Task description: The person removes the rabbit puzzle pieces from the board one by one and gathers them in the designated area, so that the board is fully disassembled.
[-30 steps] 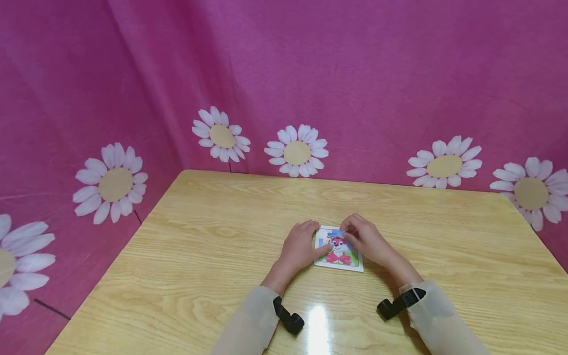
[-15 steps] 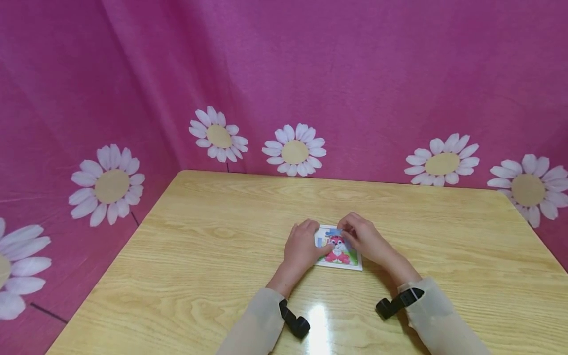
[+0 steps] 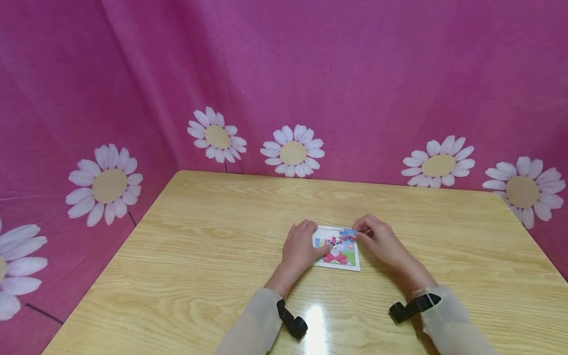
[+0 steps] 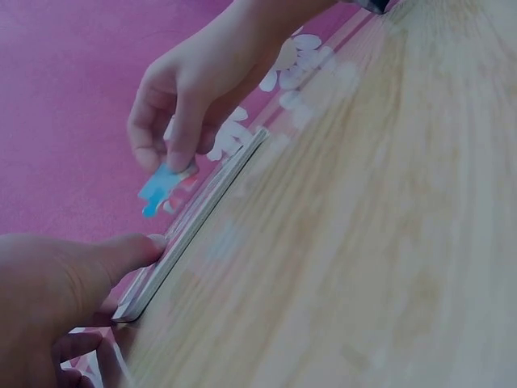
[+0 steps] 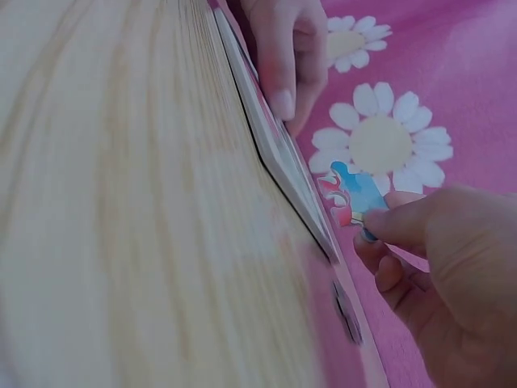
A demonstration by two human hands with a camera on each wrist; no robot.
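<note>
A small square jigsaw puzzle board (image 3: 337, 267) with a white border and a pink cartoon animal lies flat on the table. My left hand (image 3: 302, 246) grips its left side, thumb lying over the picture and fingers along the edge. My right hand (image 3: 380, 241) pinches a blue-and-red jigsaw piece (image 3: 348, 232) between thumb and fingers at the board's upper right. In the left wrist view that piece (image 4: 164, 187) is tilted and raised above the board. The right wrist view has the same piece (image 5: 361, 194) apart from the board's surface.
The wood-grain table (image 3: 213, 236) stretches around the board. Behind and to the left hangs a pink cloth (image 3: 355, 74) with white daisies. A small flat dark-edged item (image 5: 346, 312), unclear in kind, shows near the board in the right wrist view.
My right hand has moved right with the jigsaw piece, uncovering more of the board's picture. The left hand stays on the board's left side.
</note>
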